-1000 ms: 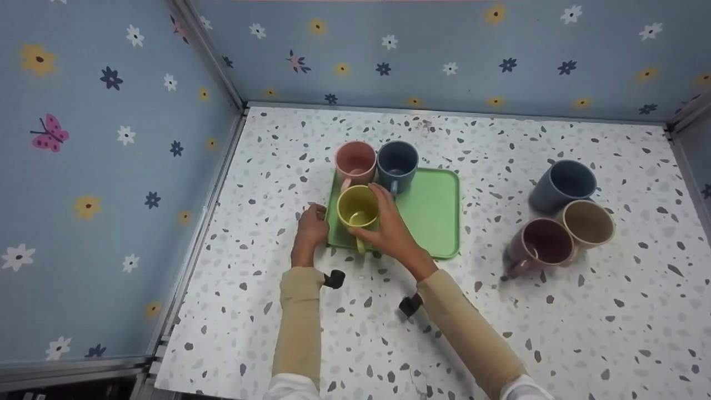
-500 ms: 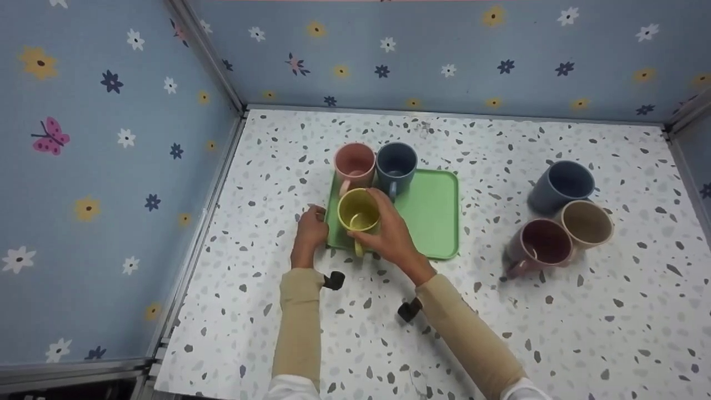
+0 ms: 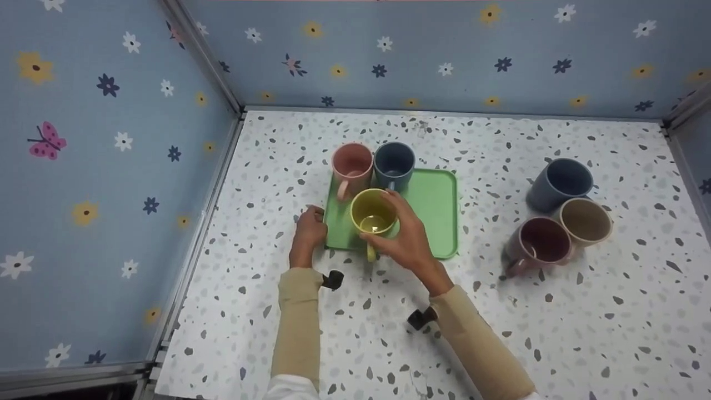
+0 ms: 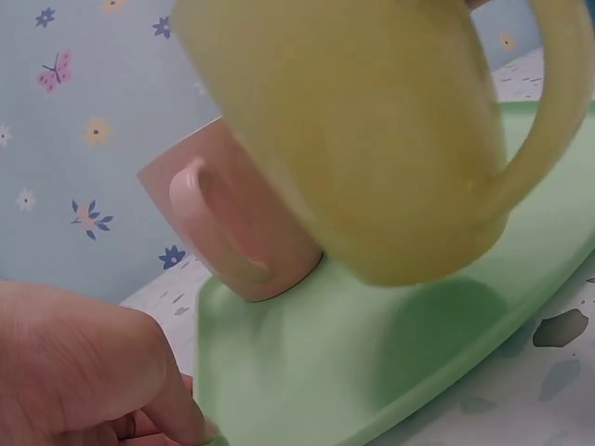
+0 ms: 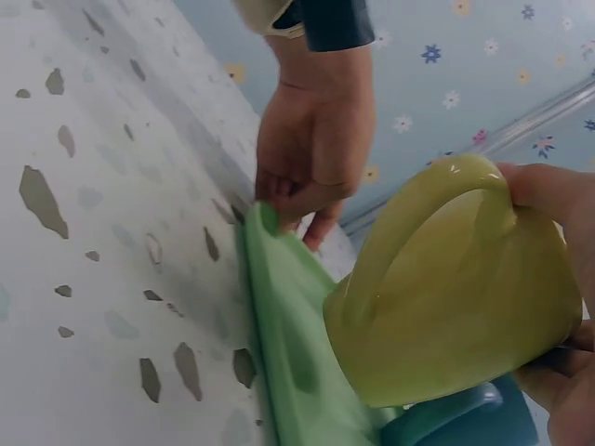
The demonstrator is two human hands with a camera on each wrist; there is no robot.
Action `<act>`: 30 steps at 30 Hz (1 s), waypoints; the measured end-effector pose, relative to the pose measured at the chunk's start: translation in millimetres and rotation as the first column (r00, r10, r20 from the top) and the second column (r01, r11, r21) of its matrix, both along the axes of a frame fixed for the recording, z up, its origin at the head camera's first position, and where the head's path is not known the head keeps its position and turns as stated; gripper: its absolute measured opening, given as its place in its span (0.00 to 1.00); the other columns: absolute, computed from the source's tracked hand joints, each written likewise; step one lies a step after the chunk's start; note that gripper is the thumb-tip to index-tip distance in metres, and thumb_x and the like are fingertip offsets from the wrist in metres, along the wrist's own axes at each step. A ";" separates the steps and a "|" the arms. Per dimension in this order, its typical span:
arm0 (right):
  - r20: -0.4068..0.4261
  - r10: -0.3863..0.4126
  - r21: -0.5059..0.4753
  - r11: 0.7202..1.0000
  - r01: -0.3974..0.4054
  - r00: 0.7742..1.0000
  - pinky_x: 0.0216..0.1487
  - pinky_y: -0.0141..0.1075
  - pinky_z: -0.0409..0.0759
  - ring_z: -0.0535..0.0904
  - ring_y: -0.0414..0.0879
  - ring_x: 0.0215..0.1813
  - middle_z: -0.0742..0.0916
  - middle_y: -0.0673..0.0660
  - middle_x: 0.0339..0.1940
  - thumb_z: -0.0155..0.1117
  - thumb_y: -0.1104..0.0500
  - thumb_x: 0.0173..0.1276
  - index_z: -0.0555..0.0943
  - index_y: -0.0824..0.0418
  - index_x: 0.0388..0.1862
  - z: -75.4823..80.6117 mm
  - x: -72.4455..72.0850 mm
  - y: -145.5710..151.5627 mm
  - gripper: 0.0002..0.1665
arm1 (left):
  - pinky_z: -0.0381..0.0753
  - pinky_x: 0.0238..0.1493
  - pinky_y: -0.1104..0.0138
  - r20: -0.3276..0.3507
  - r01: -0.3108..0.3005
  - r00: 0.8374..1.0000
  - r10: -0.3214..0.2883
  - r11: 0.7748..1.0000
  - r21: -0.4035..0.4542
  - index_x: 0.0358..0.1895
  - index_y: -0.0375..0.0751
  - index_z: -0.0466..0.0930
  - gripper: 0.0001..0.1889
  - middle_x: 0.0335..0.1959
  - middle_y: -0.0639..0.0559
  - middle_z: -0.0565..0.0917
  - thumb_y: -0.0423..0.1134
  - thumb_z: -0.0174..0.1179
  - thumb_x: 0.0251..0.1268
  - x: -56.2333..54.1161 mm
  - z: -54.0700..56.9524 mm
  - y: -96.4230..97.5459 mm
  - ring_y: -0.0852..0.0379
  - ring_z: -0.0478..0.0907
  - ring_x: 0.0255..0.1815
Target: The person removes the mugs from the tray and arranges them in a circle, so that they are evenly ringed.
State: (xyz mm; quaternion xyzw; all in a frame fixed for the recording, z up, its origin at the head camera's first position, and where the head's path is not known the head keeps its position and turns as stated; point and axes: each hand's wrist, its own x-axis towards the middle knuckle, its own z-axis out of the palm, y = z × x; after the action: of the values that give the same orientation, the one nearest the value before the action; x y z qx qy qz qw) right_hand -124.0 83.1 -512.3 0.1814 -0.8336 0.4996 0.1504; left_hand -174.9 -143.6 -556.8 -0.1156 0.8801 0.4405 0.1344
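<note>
My right hand (image 3: 410,238) grips a yellow mug (image 3: 366,214) by its rim and side, its handle toward me. In the left wrist view the yellow mug (image 4: 372,139) hangs above the green tray (image 4: 279,362), with a shadow below it. At the tray's left edge, my left hand (image 3: 310,229) pinches the rim; the right wrist view shows the left hand's fingers (image 5: 307,200) on that corner. A pink mug (image 3: 352,169) and a blue mug (image 3: 394,166) stand side by side at the back left of the green tray (image 3: 436,214), handles toward me.
To the right on the speckled table (image 3: 611,328) three more mugs stand close together: a dark blue mug (image 3: 547,191), a beige mug (image 3: 589,222) and a maroon mug (image 3: 525,244). Flowered blue panels (image 3: 416,55) border the table at the back and left.
The right hand has moved a little to the right with the yellow mug, away from the pink mug. The left hand stays at the tray's edge.
</note>
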 end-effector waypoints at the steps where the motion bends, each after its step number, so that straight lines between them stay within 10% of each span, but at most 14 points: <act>1: -0.006 -0.012 -0.001 1.000 0.012 1.000 0.70 0.43 0.64 0.65 0.48 0.72 0.75 0.59 0.67 0.78 0.44 0.48 0.71 0.58 0.66 1.6 1.1 3.0 0.48 | 0.72 0.57 0.54 0.009 0.006 1.000 -0.006 1.000 -0.008 0.57 0.30 0.70 0.25 0.53 0.33 0.78 0.24 0.40 0.53 -1.1 -0.4 -0.2 0.41 0.74 0.55; 30: 0.048 -0.382 -0.110 0.916 0.385 0.923 0.69 0.46 0.64 0.71 0.52 0.65 0.78 0.60 0.62 0.82 0.57 0.42 0.72 0.64 0.63 9.0 5.9 88.5 0.47 | 0.69 0.60 0.52 0.080 0.035 0.996 -0.036 0.999 0.019 0.62 0.32 0.66 0.26 0.59 0.33 0.73 0.25 0.37 0.57 -0.5 4.4 -1.8 0.41 0.69 0.61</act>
State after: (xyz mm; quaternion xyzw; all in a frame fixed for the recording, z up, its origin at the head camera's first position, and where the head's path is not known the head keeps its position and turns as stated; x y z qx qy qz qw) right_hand -118.1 171.6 -503.4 -0.0009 -0.8241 0.5107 0.2452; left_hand -175.4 -145.4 -552.4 -0.1163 0.8719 0.4409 0.1786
